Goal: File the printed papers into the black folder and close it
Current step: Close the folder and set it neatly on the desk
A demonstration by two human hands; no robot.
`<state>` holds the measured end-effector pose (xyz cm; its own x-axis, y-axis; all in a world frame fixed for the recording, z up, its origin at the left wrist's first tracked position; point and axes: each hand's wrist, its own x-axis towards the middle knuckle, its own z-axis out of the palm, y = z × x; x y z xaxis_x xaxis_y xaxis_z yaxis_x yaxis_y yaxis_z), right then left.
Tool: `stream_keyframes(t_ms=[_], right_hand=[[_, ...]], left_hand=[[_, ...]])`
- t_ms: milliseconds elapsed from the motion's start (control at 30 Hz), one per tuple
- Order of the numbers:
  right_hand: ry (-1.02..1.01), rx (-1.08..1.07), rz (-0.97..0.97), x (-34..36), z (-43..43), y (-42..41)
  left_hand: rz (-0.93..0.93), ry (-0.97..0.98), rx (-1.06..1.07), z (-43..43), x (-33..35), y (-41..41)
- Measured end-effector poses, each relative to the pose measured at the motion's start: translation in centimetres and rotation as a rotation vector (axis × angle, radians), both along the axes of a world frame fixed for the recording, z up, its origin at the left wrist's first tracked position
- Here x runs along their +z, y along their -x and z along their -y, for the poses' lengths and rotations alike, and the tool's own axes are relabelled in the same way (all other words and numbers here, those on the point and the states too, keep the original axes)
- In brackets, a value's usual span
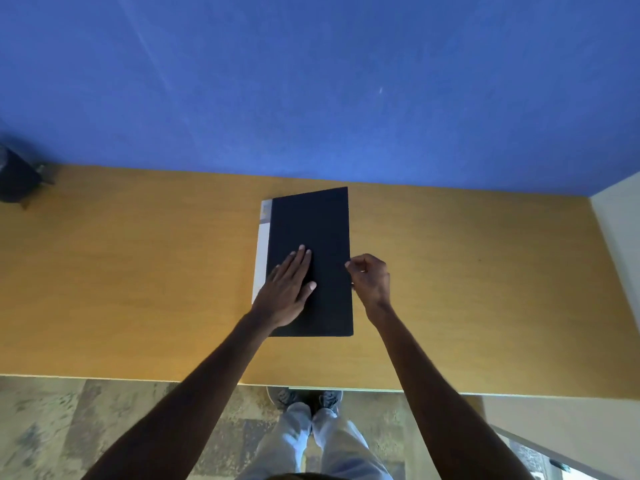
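The black folder [322, 223] lies closed on the wooden table [138, 271], long side running away from me. A white strip with a small printed label [262, 251] shows along its left edge. My left hand [287, 289] rests flat on the cover, palm down, fingers together. My right hand [369, 278] is at the folder's right edge, fingers curled with thumb and fingertips pinching that edge. No loose papers are visible outside the folder.
A blue wall [311, 81] rises straight behind the table. A dark object [17, 178] sits at the table's far left corner. A pale panel [620, 230] bounds the right end. My legs and shoes [308, 400] stand at the near edge.
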<state>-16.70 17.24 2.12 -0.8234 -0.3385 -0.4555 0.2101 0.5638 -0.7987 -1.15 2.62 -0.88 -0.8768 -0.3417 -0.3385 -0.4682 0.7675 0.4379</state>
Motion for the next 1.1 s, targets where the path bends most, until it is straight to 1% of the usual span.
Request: stream_keyframes(t_ms=[100, 167, 233, 333, 400, 433, 633, 700, 767, 833, 867, 1000, 1100], right_hand=[[-0.075, -0.040, 0.022, -1.6, -0.6, 0.8], [-0.156, 0.003, -0.041, -2.3, -0.8, 0.7], [-0.256, 0.158, -0.176, -3.0, -0.7, 0.2], [-0.372, 0.530, -0.356, -4.2, -0.5, -1.1], [-0.437, 0.737, -0.422, -5.1, -0.3, -2.0], [-0.460, 0.793, -0.429, -5.5, -0.3, -2.3], [-0.489, 0.825, -0.453, -5.9, -0.5, -2.3], [-0.495, 0.779, -0.450, -5.7, -0.5, -2.0], [-0.480, 0.670, -0.441, -5.3, -0.5, -1.8], [-0.460, 0.577, -0.420, -5.0, -0.4, -1.6], [-0.461, 0.566, -0.412, -4.8, -0.5, -1.5], [-0.485, 0.656, -0.383, -4.6, -0.4, -1.6], [-0.492, 0.693, -0.357, -4.5, -0.2, -1.7]], left_hand=[[0.070, 0.030, 0.005, -0.3, -1.3, 0.0], [0.105, 0.051, -0.007, -0.4, -2.0, -0.1], [0.136, 0.071, -0.028, -0.5, -2.5, -0.4], [0.156, 0.107, -0.045, -0.7, -3.3, -0.5], [0.159, 0.123, -0.045, -0.7, -3.7, -0.5], [0.161, 0.133, -0.046, -0.7, -3.9, -0.6], [0.146, 0.183, -0.052, -0.1, -4.0, -1.0], [0.101, 0.187, 0.080, 0.3, -3.6, -1.2], [0.047, 0.151, 0.322, 0.7, -2.9, -1.5], [0.011, 0.049, 0.558, 1.3, -2.4, -1.9], [0.007, -0.006, 0.632, 1.5, -2.2, -1.9], [0.020, -0.157, 0.781, 2.9, -1.7, -0.7], [-0.013, -0.342, 0.969, 4.4, -1.4, 0.5]])
